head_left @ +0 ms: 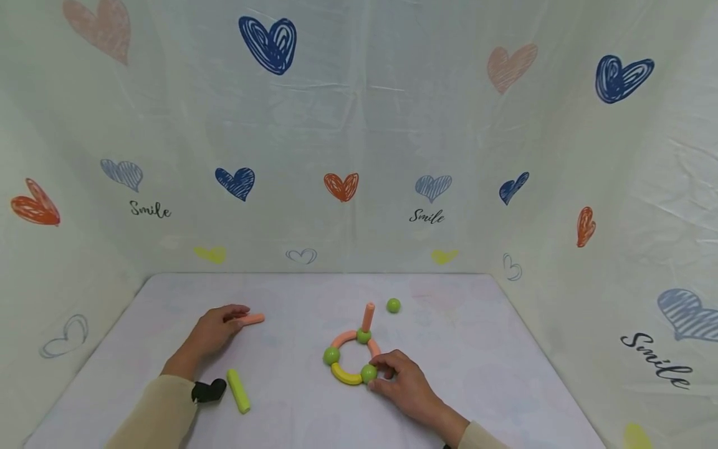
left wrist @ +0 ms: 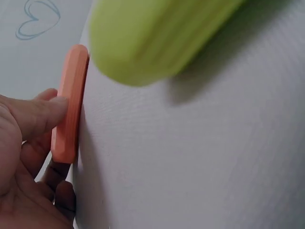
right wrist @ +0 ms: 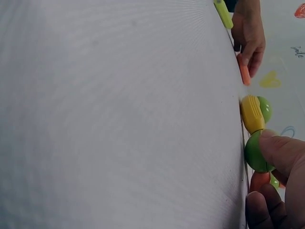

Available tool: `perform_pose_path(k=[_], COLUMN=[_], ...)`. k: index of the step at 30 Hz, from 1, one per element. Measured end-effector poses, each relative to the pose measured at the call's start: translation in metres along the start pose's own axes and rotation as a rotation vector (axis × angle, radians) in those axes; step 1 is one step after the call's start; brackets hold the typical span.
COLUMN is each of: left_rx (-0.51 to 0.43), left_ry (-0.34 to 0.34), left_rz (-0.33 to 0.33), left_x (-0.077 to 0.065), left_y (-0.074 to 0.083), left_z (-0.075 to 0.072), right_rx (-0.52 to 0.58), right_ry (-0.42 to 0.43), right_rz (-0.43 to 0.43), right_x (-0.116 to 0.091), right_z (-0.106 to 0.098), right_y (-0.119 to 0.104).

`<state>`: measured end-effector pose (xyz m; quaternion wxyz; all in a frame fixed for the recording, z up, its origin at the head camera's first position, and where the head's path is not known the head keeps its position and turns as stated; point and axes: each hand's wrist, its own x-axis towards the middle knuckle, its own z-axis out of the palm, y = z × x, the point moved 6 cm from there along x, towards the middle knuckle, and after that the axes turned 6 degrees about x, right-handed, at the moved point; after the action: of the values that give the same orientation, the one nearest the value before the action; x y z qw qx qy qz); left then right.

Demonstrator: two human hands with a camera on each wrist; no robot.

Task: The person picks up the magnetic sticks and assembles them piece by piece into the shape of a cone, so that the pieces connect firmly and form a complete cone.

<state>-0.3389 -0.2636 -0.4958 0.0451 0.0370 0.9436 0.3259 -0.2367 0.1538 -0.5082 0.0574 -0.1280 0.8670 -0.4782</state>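
Toward the left edge of the table [head_left: 460,330], the left hand [head_left: 213,330] pinched a straight pink stick [head_left: 255,319] about its middle, probably to leave its end free. Nearer the person lay a lime stick [head_left: 238,391], untouched. Midway between the side edges lay a ring [head_left: 346,376], with a second pink stick [head_left: 367,318] joined to its far ball; whether that stick stood or lay flat could not be told. Toward the far edge sat a loose ball [head_left: 394,305], perhaps out of the hands' way. The right hand [head_left: 406,386] grasped the ring's near-right ball [head_left: 368,374], presumably to steady it. Counted: four green balls, two straight pink sticks, two pink arcs [head_left: 343,337], one yellow arc, one lime stick.
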Motion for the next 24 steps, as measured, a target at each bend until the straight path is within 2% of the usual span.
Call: perform_pose_path(k=[4, 9, 14, 18, 24], left_rx=[0.040, 0.087, 0.071, 0.025, -0.039], left_ry=[0.013, 0.083, 0.135, 0.142, 0.190], left_rz=[0.031, 0.085, 0.112, 0.083, 0.025], left_x=[0.001, -0.001, -0.006, -0.007, -0.006], left_y=[0.001, 0.002, 0.002, 0.001, 0.001], left_z=[0.000, -0.003, -0.007, -0.009, -0.015], right_rx=[0.001, 0.014, 0.005, -0.005, -0.008], right_ry=[0.004, 0.000, 0.003, 0.007, 0.008], right_rz=[-0.003, 0.001, -0.001, -0.003, -0.009], right_x=[0.000, 0.001, 0.001, 0.001, 0.000], right_z=[-0.001, 0.000, 0.001, 0.001, 0.000], right_y=[0.000, 0.001, 0.001, 0.001, 0.000])
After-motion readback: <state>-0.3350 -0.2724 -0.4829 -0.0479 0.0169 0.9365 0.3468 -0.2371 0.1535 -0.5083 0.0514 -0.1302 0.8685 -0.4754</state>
